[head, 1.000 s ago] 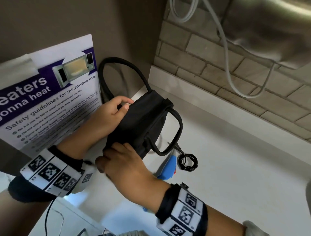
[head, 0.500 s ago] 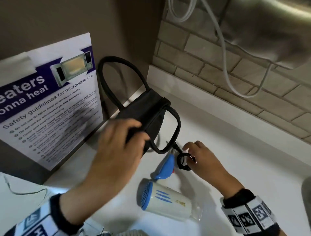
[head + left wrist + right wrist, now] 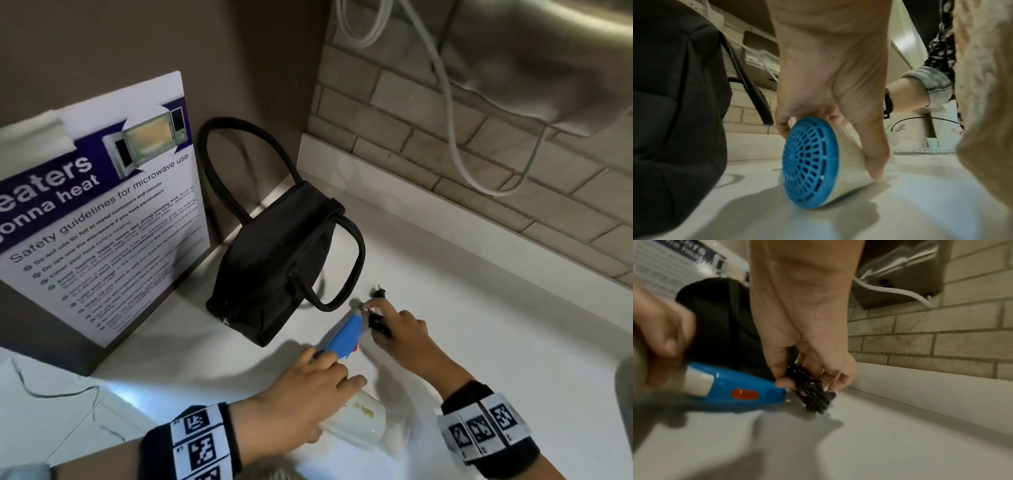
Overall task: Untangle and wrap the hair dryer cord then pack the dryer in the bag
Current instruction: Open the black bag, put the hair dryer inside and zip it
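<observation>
The white counter carries a black bag standing just beside a microwave safety poster. In front of the bag lies the hair dryer on its side. My left hand curls round its pale body, while my right hand pinches the bundled black cord at its blue handle's end.

We seem to be in a shared kitchenette or break room, the kind found in an office or dormitory. A printed poster of microwave safety guidelines leans against the brown wall on a pale countertop. Behind it we see a brick-tile backsplash and a steel appliance with white cables.
</observation>
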Demonstrator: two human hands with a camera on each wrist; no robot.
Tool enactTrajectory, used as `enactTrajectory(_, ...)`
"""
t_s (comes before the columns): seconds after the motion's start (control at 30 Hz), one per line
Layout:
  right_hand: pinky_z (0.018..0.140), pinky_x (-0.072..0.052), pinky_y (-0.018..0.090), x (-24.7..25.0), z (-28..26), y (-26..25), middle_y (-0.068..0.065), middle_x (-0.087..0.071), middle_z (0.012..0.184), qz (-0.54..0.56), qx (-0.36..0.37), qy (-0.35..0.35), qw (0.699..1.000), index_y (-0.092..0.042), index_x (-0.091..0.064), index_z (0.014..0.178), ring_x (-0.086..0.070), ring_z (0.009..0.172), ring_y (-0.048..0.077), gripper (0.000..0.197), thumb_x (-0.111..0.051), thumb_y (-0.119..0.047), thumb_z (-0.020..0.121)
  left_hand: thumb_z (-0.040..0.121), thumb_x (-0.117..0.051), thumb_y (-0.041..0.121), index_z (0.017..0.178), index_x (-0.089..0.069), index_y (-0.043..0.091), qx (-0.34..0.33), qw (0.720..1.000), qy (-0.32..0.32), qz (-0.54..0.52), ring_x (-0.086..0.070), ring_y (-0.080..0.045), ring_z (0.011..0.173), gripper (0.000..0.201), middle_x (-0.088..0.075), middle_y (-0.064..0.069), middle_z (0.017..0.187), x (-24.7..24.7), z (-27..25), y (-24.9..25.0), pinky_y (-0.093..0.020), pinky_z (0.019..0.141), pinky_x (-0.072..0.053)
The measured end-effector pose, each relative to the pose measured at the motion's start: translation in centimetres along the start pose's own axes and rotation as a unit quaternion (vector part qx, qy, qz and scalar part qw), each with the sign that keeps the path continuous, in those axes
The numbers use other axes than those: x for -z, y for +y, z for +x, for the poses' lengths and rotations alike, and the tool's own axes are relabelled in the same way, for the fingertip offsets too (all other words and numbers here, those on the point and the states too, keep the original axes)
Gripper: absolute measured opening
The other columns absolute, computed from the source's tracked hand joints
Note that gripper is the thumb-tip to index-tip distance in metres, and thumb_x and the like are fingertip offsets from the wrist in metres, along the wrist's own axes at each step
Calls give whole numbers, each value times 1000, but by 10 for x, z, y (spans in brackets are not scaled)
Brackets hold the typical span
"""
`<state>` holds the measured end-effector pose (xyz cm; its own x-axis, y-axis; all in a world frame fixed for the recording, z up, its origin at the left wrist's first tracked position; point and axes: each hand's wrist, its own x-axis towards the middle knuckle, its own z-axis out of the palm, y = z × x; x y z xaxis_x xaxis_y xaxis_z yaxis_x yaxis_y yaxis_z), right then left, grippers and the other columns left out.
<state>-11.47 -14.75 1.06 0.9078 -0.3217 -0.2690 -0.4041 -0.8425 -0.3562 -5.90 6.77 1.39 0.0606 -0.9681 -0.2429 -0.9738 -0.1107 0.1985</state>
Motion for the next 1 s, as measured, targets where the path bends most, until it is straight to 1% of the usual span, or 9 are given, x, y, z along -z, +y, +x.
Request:
enactTrajectory(0.2,62,-42,25,37,-13,-9,2,-65,69,370,-59,20,927,-35,-57,107,-52,65,16,14,-56,-28,94,66,-76,33,140,-27,35,14,972,28,-233,-24,-6,120,89,-40,16,131,23,-10,-12,-30,106,-27)
enactTrajectory(0.3,67,-41,27,51,-19,-14,7,-70,83,438,-41,14,898,-26,-63,107,-57,76,18,17,-51,-31,96,67,-79,36,136,-33,43,31,922,81,-376,-32,2,113,83,-38,26,115,40,-16,-16,-15,104,-30)
enactTrajectory(0.43,84,-47,32,67,-31,-17,9,-69,106,527,-20,5,850,-20,-68,106,-63,98,17,26,-54,-36,91,67,-83,30,128,-44,42,34,844,156,-511,-50,0,116,74,-54,13,123,65,-23,-26,-18,100,-40)
enactTrajectory(0.5,89,-47,37,75,-41,-17,6,-65,113,496,50,12,867,-16,-63,113,-61,105,17,32,-65,-30,85,71,-82,20,125,-48,41,18,789,158,-593,-55,-4,117,67,-59,10,124,82,-28,-31,-21,101,-43)
enactTrajectory(0.57,86,-46,25,84,-52,-25,-12,-65,112,434,100,6,895,-20,-63,112,-59,101,2,50,-76,-41,68,72,-79,20,124,-52,40,-2,749,154,-644,-57,-13,119,62,-61,5,125,97,-31,-36,-26,100,-46)
enactTrajectory(0.67,97,-33,9,92,-54,-47,-16,-48,134,253,153,0,955,-56,-54,116,-41,122,-3,67,-74,-70,54,70,-75,23,120,-56,41,-21,707,162,-689,-60,-13,116,56,-65,5,121,113,-31,-39,-26,93,-48)
enactTrajectory(0.8,102,-29,43,95,-50,-66,-9,-49,128,30,160,119,979,-65,-51,100,-37,120,0,38,-55,-79,65,67,-74,24,123,-53,35,-39,682,173,-709,-61,-14,116,60,-65,2,123,125,-29,-41,-26,90,-50)
enactTrajectory(0.9,95,-21,37,100,-48,-74,-13,-50,122,-13,166,159,973,-55,-52,104,-34,108,-12,36,-71,-51,73,67,-73,23,126,-52,30,-47,672,181,-716,-60,-16,117,63,-63,-2,125,130,-29,-44,-27,90,-50)
enactTrajectory(1.0,93,-24,36,104,-43,-80,-32,-51,94,-61,189,180,963,-51,-51,99,-43,102,5,29,-62,-57,72,67,-73,19,126,-52,33,-61,670,183,-716,-57,-15,121,65,-61,-2,129,132,-31,-47,-25,93,-48)
